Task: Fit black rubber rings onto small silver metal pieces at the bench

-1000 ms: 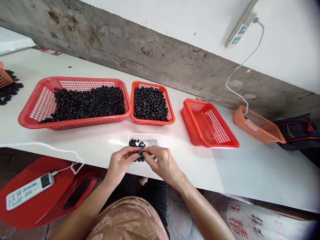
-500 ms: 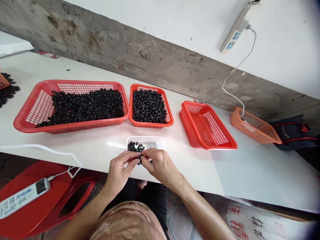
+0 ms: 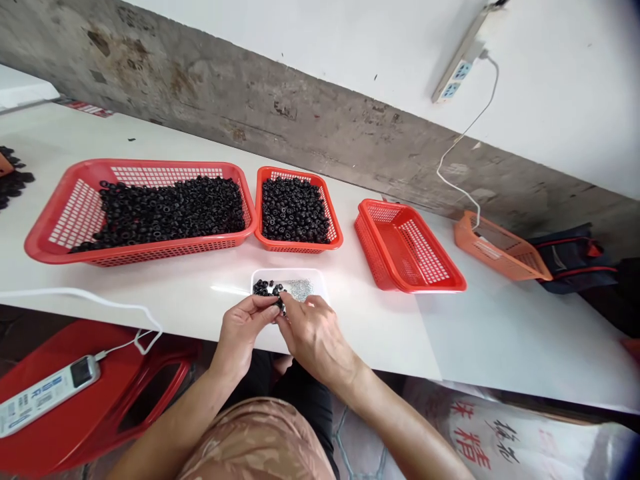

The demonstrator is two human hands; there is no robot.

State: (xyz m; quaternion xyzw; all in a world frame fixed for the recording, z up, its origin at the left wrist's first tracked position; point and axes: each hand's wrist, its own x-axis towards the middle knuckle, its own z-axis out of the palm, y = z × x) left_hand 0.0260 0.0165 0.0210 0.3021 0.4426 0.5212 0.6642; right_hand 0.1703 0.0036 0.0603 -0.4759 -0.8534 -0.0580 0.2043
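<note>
Between thumb and fingers, my left hand point(image 3: 245, 327) pinches a small black knob-like part point(image 3: 279, 303). My right hand point(image 3: 315, 337) meets it from the other side, thumb and index finger closed at the same part; whether something tiny is also in those fingertips I cannot make out. Both hands are over the near side of a shallow white tray point(image 3: 320, 275). Inside the tray, loose black parts point(image 3: 261, 288) lie at the left and a heap of tiny silvery pieces point(image 3: 301, 289) at the right.
Behind the tray stand a long red basket point(image 3: 55, 250) and a smaller red basket point(image 3: 300, 248), both filled with black parts. Stacked red baskets point(image 3: 380, 260) and an orange basket point(image 3: 505, 257) are at the right. A power bank point(image 3: 50, 400) with a white cable rests on a red stool point(image 3: 45, 347).
My right hand has turned and its fingers have shifted slightly left around the black part. More of the silvery heap now shows. The whole view has moved a little.
</note>
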